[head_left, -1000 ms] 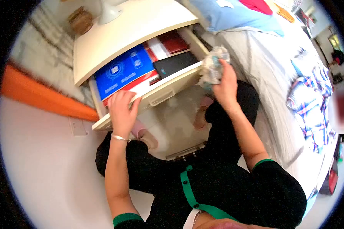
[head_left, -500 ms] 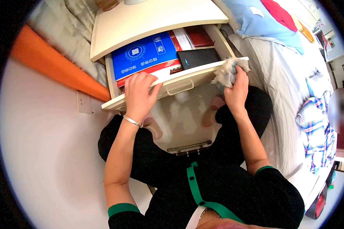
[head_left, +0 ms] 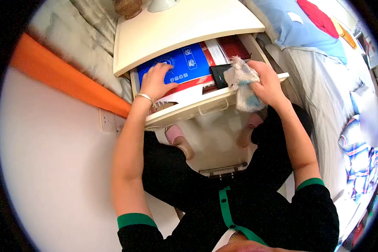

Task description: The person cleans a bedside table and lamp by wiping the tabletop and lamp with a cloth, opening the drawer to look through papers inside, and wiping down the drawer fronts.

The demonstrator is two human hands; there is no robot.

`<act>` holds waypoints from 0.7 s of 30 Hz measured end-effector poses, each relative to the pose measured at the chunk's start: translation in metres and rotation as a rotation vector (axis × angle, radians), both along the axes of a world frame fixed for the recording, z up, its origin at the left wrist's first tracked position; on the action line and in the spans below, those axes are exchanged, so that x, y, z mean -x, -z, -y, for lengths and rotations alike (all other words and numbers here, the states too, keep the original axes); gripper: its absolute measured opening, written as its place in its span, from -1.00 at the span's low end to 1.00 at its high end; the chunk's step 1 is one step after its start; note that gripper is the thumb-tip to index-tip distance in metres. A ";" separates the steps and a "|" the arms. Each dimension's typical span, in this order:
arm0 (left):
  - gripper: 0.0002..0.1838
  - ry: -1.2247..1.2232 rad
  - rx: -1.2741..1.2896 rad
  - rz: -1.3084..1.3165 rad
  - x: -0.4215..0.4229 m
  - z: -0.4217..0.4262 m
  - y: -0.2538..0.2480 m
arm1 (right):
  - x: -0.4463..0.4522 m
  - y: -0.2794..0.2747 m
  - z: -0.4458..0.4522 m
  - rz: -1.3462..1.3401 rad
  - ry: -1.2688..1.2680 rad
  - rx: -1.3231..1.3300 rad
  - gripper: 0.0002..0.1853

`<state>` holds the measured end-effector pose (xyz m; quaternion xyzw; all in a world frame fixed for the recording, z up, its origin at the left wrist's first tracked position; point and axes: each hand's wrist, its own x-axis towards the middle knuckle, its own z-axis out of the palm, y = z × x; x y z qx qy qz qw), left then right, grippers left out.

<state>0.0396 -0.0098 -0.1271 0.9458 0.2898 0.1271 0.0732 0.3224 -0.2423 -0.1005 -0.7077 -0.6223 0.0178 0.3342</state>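
Note:
In the head view my left hand (head_left: pixel 157 80) reaches inside the drawer (head_left: pixel 185 110), its fingers spread over a blue booklet (head_left: pixel 193 63) with pale printing. Whether the fingertips press on it, I cannot tell. Under the booklet lie a red item (head_left: pixel 195 84) and white paper (head_left: pixel 188 95). My right hand (head_left: pixel 268 83) is closed on a fluffy off-white cloth (head_left: pixel 248 90) with bluish patches, which hangs over the drawer's front edge. Behind the cloth a black flat item (head_left: pixel 218 74) is partly hidden. Toward the back of the drawer is a dark red item (head_left: pixel 235 46).
The cream cabinet top (head_left: pixel 189 21) overhangs the drawer's rear and carries a brown pot (head_left: pixel 128 7) and a white base (head_left: pixel 163 4). A bed (head_left: pixel 308 75) stands at the right, a wall socket (head_left: pixel 108 120) at the left. My knees flank the drawer.
My left hand has moved from the drawer's front edge to over the blue booklet. My right hand has brought the cloth inward, toward the black item. The whole view has shifted slightly.

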 end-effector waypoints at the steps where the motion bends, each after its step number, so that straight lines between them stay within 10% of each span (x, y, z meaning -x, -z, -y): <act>1: -0.36 -0.012 0.044 -0.004 -0.001 -0.003 0.004 | -0.002 0.002 -0.001 -0.004 0.002 -0.003 -0.50; 21: -0.74 0.079 0.038 -0.017 0.008 0.004 -0.003 | 0.014 -0.001 0.008 -0.047 0.017 -0.117 -0.57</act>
